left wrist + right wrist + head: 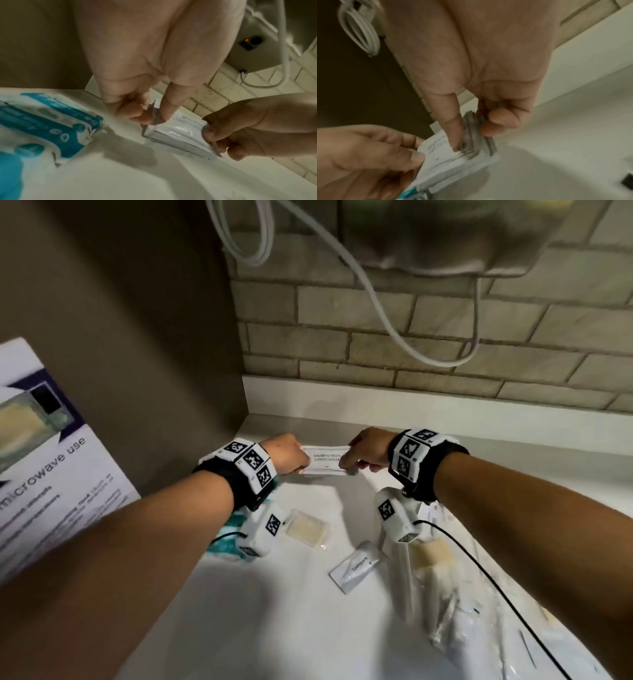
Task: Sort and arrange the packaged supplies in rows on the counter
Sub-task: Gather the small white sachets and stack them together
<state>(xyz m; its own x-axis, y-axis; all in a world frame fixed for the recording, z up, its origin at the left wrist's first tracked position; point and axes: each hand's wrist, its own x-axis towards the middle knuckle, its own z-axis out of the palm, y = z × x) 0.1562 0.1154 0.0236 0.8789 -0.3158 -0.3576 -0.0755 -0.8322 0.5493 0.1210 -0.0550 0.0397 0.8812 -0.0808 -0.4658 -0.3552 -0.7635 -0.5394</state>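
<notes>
I hold a small stack of white "Shampoo with conditioner" sachets just above the back of the white counter. My left hand pinches its left end, thumb on top and fingers beneath. My right hand pinches the right end the same way. The sachets are fanned slightly at the edges. Closer to me lie a toothpaste packet, a clear-wrapped soap bar and a second soap bar.
A teal-and-white pack lies under my left wrist. Crumpled clear wrappers cover the counter's right side. A microwave notice hangs on the left wall. A wall-mounted unit with a looping white cord hangs over the tiled backsplash.
</notes>
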